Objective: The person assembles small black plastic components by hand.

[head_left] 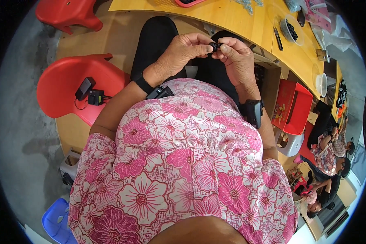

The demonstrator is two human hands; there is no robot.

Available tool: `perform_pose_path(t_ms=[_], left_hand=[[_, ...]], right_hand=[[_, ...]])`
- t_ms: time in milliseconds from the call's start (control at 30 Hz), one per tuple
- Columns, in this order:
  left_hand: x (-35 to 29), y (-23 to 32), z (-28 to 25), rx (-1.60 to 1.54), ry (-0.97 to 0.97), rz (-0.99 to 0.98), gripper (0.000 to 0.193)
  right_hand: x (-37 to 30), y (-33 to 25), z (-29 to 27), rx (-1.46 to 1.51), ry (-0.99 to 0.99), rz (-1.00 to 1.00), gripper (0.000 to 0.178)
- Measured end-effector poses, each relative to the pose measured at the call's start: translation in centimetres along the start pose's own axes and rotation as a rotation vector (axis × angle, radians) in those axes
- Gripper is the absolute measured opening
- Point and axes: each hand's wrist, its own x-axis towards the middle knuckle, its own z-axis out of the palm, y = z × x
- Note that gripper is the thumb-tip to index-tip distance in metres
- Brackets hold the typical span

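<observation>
Above my lap, close to the table's near edge, both hands meet over small black parts (214, 46). My left hand (183, 51) pinches one black piece between thumb and fingertips. In the thumb and forefinger of my right hand (236, 57) is another small black piece, touching or almost touching the first. The pieces are too small, and too much covered by the fingers, to tell their kind. Each wrist wears a dark strap with a black device on it.
The yellow table (248, 24) carries a bowl of small black parts (290, 30), a black pen-like tool (278, 38) and a metal tin (323, 55). A red chair (61, 89) with black devices stands left. On the right are a red box (290, 105) and several seated people (329, 162).
</observation>
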Motion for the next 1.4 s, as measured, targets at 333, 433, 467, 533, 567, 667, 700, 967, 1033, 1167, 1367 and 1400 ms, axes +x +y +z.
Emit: perform_pose_path(t_ms=[333, 433, 467, 533, 567, 667, 700, 967, 1033, 1167, 1367, 1400], left_hand=[[0.31, -0.12, -0.14, 0.049, 0.021, 0.018, 0.02], [0.26, -0.14, -0.15, 0.05, 0.024, 0.01, 0.02], [0.23, -0.14, -0.13, 0.051, 0.024, 0.01, 0.02], [0.23, -0.05, -0.04, 0.062, 0.039, -0.006, 0.021], [0.22, 0.04, 0.03, 0.062, 0.039, -0.005, 0.021], [0.18, 0.22, 0.17, 0.065, 0.036, 0.002, 0.021], [0.16, 0.19, 0.12, 0.066, 0.037, 0.003, 0.022], [0.2, 0.02, -0.13, 0.11, 0.034, 0.016, 0.02], [0.21, 0.01, -0.2, 0.083, 0.045, 0.015, 0.024], [0.21, 0.2, -0.09, 0.115, 0.038, 0.024, 0.02], [0.16, 0.42, 0.05, 0.148, 0.027, 0.053, 0.02], [0.14, 0.54, 0.12, 0.169, 0.034, 0.056, 0.02]], right_hand=[[0.2, -0.29, 0.21, -0.049, 0.057, -0.014, 0.012], [0.23, -0.3, 0.12, -0.108, 0.067, -0.024, 0.012], [0.2, -0.28, 0.12, -0.107, 0.066, -0.024, 0.012], [0.15, -0.35, 0.16, -0.149, 0.075, -0.044, 0.012], [0.14, -0.39, 0.12, -0.149, 0.075, -0.045, 0.012], [0.1, -0.44, -0.04, -0.144, 0.067, -0.042, 0.013], [0.11, -0.45, -0.02, -0.144, 0.073, -0.046, 0.013], [0.04, -0.61, 0.2, -0.179, 0.084, -0.041, 0.012], [0.13, -0.51, 0.18, -0.184, 0.072, -0.054, 0.013], [0.2, -0.56, 0.32, -0.189, 0.064, -0.065, 0.013], [0.17, -0.63, 0.33, -0.248, 0.077, -0.091, 0.012], [0.14, -0.68, 0.31, -0.276, 0.078, -0.097, 0.013]])
